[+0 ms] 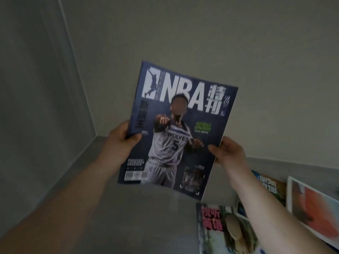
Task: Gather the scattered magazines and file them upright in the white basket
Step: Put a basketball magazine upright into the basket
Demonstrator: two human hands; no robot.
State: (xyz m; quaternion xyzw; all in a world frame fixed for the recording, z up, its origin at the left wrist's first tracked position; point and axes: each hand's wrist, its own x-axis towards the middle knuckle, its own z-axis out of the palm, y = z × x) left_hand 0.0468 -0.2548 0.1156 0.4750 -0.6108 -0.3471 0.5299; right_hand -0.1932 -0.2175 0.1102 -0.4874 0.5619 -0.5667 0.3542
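A person lifts a basketball magazine (178, 129) clear of the grey floor (128, 217), cover facing the camera. At least three more magazines (218, 228) lie flat at lower right, and the white basket is out of view, so most of the filing looks undone. The left hand (122, 138) and right hand (227, 153) each pinch a side edge, thumbs on the cover, arms outstretched.
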